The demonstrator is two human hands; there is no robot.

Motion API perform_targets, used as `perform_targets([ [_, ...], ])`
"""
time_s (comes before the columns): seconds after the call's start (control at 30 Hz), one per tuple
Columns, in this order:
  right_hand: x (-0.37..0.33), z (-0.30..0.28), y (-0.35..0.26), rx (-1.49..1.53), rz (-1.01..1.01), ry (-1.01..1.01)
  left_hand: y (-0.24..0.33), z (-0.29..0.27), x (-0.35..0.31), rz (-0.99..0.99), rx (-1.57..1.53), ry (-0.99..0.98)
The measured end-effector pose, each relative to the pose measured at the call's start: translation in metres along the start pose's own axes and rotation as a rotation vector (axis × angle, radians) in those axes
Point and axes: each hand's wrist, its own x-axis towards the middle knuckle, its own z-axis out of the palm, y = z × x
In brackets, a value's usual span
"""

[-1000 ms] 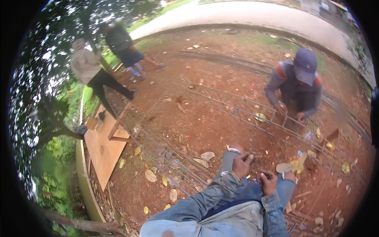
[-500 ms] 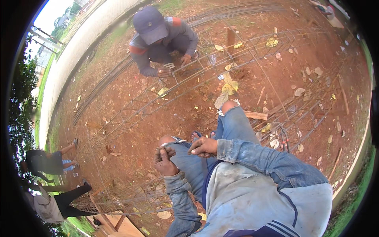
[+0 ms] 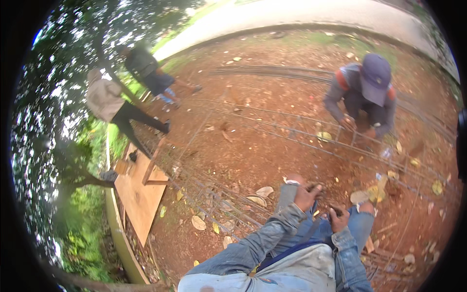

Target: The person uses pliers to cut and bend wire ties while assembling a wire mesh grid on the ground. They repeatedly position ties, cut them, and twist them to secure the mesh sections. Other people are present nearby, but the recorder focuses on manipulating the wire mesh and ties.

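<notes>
My left hand (image 3: 306,196) is above my lap near the left knee, fingers curled in, with thumb and fingertips close together. My right hand (image 3: 339,218) is just to its right and a little nearer, its fingers bent into a pinch. Whatever either hand holds is too small and blurred to make out. The hands are apart, both over my torn blue jeans (image 3: 365,225). In front of my knees runs a long cage of steel reinforcing bars (image 3: 301,139), lying across the reddish soil.
A crouching person in a cap (image 3: 362,97) has both hands at the rebar cage. Two people (image 3: 109,100) stand at the far left. A plywood sheet (image 3: 141,194) with a wooden frame lies left, beside more rebar (image 3: 209,187). Loose bars (image 3: 272,71) lie behind; leaves (image 3: 198,223) are scattered.
The view has swung left, bringing in the trees and the plywood. My hands stay close together with fingers bent. The crouching person keeps both hands at the cage.
</notes>
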Motion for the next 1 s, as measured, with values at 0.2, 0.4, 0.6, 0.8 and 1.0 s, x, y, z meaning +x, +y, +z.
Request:
perform_targets([
  [0.2,-0.007,-0.011,0.013,0.040,0.064,-0.017,-0.016,0.016,-0.011,0.033,-0.013,0.039],
  [0.4,-0.006,-0.011,0.009,0.032,0.066,-0.095,-0.023,0.007,0.000,-0.075,-0.090,0.082],
  [0.6,-0.007,-0.032,0.063,-0.128,-0.116,-0.065,-0.014,0.007,0.002,-0.019,-0.211,-0.027],
  [0.8,0.008,-0.016,0.034,-0.015,-0.056,-0.040,-0.003,0.006,0.002,-0.063,-0.011,-0.119],
  [1.0,0.004,-0.020,0.042,-0.014,-0.034,-0.001,-0.009,0.009,-0.002,-0.047,0.097,-0.183],
])
